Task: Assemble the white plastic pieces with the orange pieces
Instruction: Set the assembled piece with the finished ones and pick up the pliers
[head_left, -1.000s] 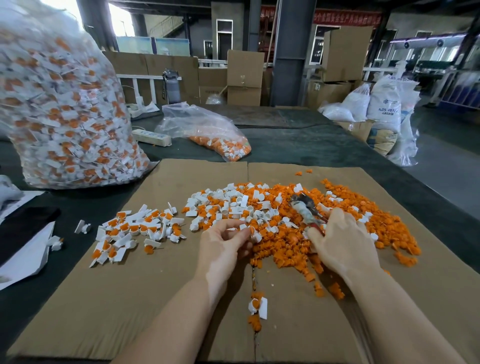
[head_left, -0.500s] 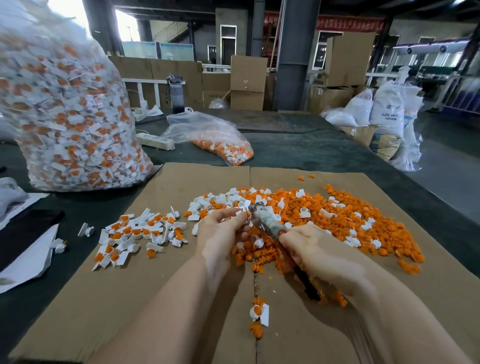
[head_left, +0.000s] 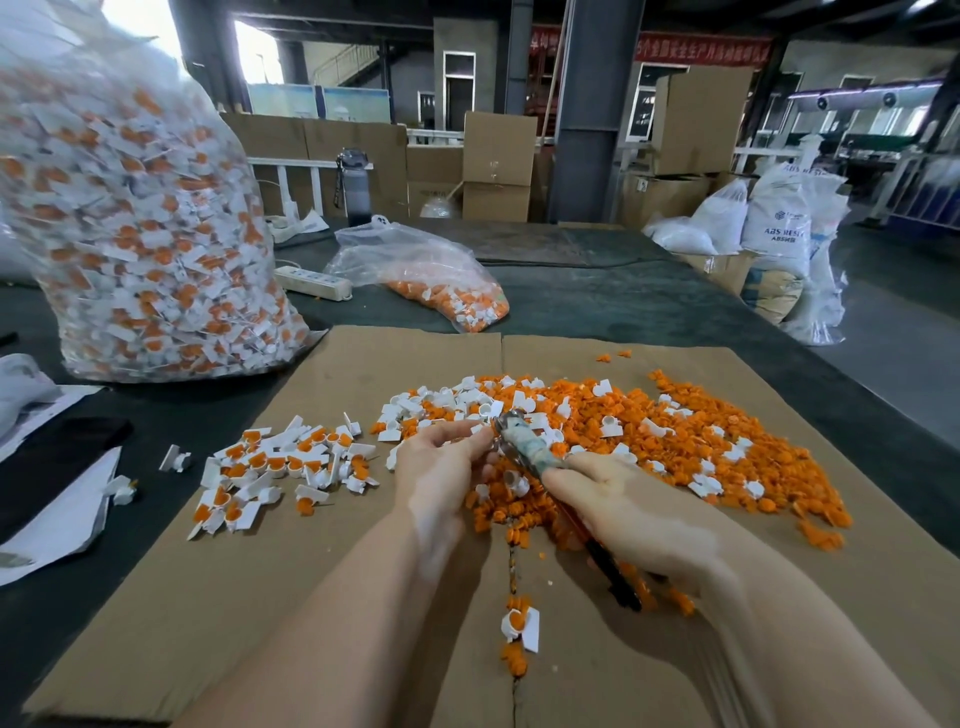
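Fig.: assembly in progress, head view. White piece (head_left: 475, 430), small, is pinched at the fingertips of the left hand (head_left: 441, 462) over the near edge of the mixed pile; whether an orange insert already sits in it can't be told. Right hand (head_left: 623, 504) has its grip curled round the handles of the pliers (head_left: 524, 447), tool head touching or just beside the pinched piece; how far the tool's tips are apart isn't visible.

Progress (judgement): early-to-mid for this batch. Done: a small heap of assembled pieces (head_left: 275, 467) to the left on the cardboard sheet (head_left: 363, 597), plus one assembled piece (head_left: 519, 626) by the sheet's centre seam. Left: a much larger heap of loose orange pieces (head_left: 675, 441) w/ unassembled white pieces (head_left: 457, 400) mixed in at its far-left side.

Surroundings: big clear bag (head_left: 135, 223) of finished parts at far left on the counter (head_left: 623, 306); smaller bag (head_left: 431, 280) of orange parts behind; power strip (head_left: 311, 280) between them; water bottle (head_left: 356, 187) farther back. Obstruction: loose orange parts crowd right under both hands, so stray pieces may catch.
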